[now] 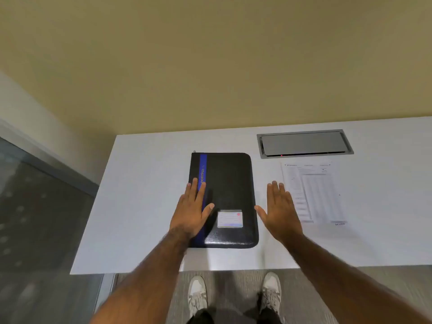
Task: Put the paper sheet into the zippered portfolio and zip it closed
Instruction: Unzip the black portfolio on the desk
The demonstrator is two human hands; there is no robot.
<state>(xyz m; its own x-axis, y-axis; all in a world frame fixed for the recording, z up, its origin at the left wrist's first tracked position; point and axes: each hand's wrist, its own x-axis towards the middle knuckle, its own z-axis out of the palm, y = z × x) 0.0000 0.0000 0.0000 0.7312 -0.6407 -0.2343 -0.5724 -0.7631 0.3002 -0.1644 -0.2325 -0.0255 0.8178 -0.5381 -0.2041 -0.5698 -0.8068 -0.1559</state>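
Note:
A black zippered portfolio point(230, 183) with a blue stripe and a small card window lies flat and closed on the white table point(145, 206). My left hand point(191, 211) is spread flat over its left side, across the blue stripe, holding nothing. My right hand point(279, 206) hovers open between the portfolio's right edge and a printed paper sheet point(315, 192), with its fingers overlapping the sheet's left edge. The sheet lies flat on the table to the right of the portfolio.
A grey metal cable hatch point(304, 143) is set into the table behind the sheet. A beige wall stands behind the table. A dark glass panel point(42, 218) borders the left side. My shoes point(198, 295) stand at the table's front edge.

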